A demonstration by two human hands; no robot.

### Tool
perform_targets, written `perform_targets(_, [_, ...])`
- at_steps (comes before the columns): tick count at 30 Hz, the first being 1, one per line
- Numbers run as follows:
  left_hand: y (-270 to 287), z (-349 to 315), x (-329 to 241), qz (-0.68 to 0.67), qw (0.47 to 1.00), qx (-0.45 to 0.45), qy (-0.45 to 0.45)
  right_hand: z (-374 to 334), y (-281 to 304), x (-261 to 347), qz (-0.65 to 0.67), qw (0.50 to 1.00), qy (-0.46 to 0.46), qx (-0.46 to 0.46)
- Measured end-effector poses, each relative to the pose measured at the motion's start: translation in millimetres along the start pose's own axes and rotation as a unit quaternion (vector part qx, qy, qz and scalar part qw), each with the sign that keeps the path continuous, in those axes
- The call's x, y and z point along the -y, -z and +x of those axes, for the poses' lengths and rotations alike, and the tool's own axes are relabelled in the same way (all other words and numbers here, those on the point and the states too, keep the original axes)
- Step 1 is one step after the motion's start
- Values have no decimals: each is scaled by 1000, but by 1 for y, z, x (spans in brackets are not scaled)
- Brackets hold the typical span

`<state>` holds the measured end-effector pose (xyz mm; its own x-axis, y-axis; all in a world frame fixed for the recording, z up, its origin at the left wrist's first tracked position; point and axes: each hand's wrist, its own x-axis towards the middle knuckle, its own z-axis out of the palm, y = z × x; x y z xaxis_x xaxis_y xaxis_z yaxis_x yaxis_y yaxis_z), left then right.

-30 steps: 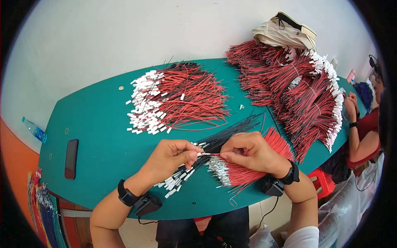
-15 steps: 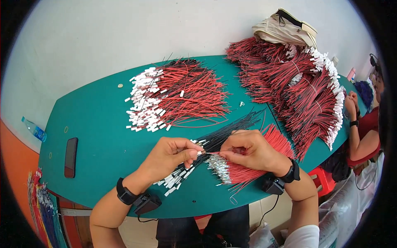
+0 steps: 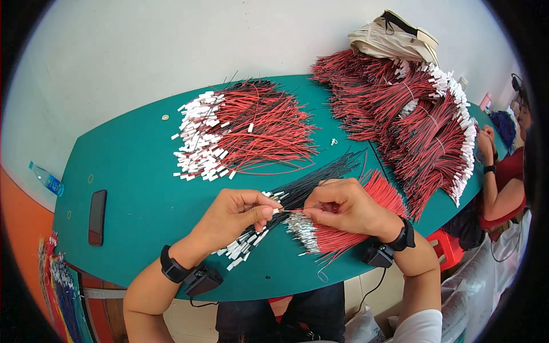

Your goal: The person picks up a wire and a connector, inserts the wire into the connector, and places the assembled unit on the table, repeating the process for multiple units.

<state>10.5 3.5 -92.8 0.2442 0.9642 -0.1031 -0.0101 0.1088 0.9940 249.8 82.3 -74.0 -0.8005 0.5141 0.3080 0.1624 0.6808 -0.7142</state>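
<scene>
My left hand (image 3: 243, 214) pinches a white connector housing (image 3: 276, 211), my right hand (image 3: 350, 209) a red wire (image 3: 294, 211); I'd best align both, gripping close to the wire's end.

Green table (image 3: 137, 171): two red-black wire heaps (image 3: 263, 131), black wires (image 3: 306, 188), red wires (image 3: 338, 240), dark phone (image 3: 98, 217).

black wristbands (image 3: 172, 267) (cabled boxes (image 3: 205, 281) attached) are worn with dark trousers (image 3: 246, 321).
</scene>
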Motion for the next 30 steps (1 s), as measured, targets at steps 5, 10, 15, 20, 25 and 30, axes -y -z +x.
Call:
perform_targets(5, [-5,-4,-1,29,1000,-8,-7,0,-2,5,13,1000,2,13])
perform_targets(10, [-10,-7,-4,32,999,-12,-19,-1,-2,7,39,999,5,2])
perform_targets(15, [-9,-8,-8,26,999,-10,-19,1,-1,10,45,999,-18,26])
perform_targets(20, [-12,-9,-11,59,998,-16,-35,0,3,14,26,998,-21,44])
perform_targets(25, [-16,-12,-14,105,993,-25,-36,3,-2,7,-46,993,113,-9])
perform_targets(30, [-12,-8,-9,87,996,-15,-26,3,-3,12,4,997,64,30])
